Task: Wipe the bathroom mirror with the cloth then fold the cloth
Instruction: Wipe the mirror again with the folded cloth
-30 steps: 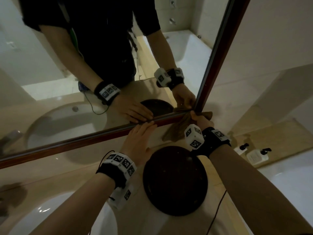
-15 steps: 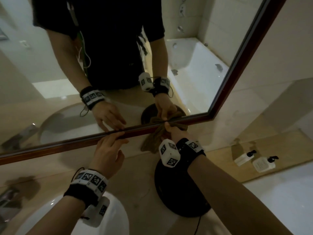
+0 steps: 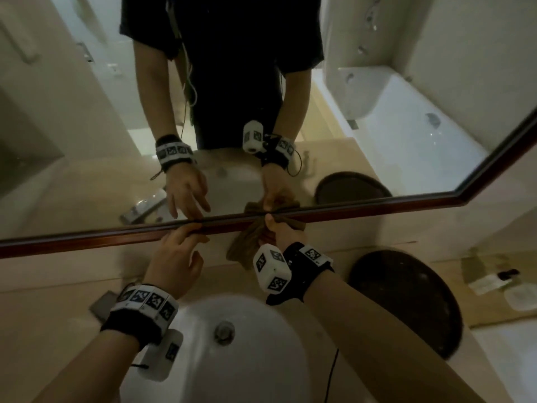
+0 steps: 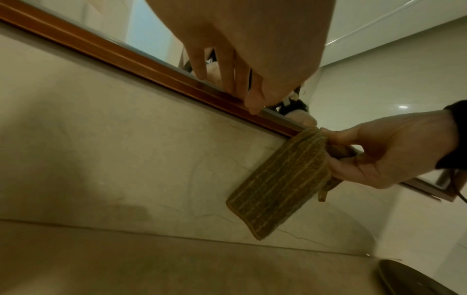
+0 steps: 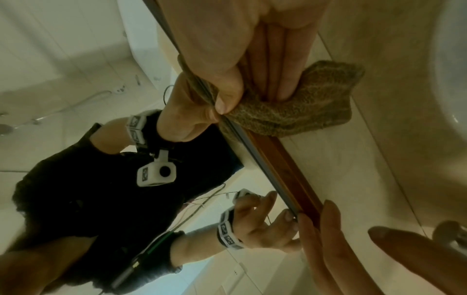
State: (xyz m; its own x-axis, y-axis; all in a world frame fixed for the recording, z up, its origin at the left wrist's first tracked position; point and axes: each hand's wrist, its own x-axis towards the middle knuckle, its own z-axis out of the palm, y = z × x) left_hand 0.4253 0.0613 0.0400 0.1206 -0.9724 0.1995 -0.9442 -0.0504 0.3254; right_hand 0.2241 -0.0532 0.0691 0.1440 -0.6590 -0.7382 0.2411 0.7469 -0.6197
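low down, right hand [image 3: 286, 232] grip pinched round brown cloth [image 4: 279, 184], pressing bunched top against wooden bottom frame [image 3: 101, 238] of mirror [image 3: 87, 126]. cloth long axis hangs down from frame along stone wall, free corner pointing toward worktop [image 3: 58, 283]. left hand [image 3: 174, 254] just beside, grip loose, straight fingertips [image 4: 255, 103] resting on frame edge, holding nothing. sink [image 3: 255, 359] below both wrists; dark round tray [image 3: 406, 301] on worktop to right, well apart from cloth.

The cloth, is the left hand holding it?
No, the right hand grips the cloth at the mirror frame, while the left hand only rests its fingertips on the frame.
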